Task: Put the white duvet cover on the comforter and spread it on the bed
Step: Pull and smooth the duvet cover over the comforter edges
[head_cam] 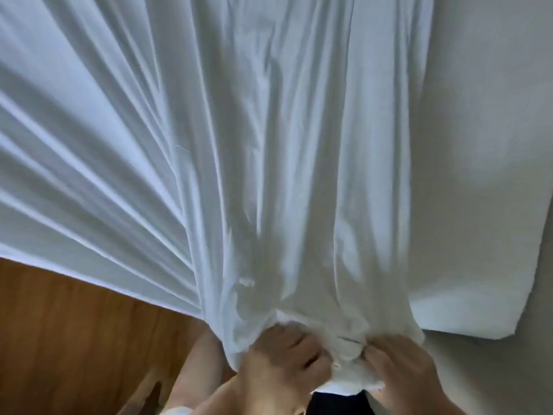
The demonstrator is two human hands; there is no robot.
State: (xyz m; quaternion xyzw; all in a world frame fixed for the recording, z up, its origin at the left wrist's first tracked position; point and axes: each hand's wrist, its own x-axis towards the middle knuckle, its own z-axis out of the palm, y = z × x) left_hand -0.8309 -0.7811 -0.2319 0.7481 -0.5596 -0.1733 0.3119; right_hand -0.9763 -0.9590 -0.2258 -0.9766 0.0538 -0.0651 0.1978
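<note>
Both hands [338, 363] bunch soft white duvet cover [239, 160] (pleats fanning).

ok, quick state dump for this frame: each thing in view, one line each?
duvet cover: bunched at the near edge, pulled taut, folds fanning out across the bed
left hand: grips the bunched cover edge
right hand: grips the same bunch, beside the left
bed: right part bare, not under the cover
wooden floor: visible at lower left, partly overhung by the cover
</note>
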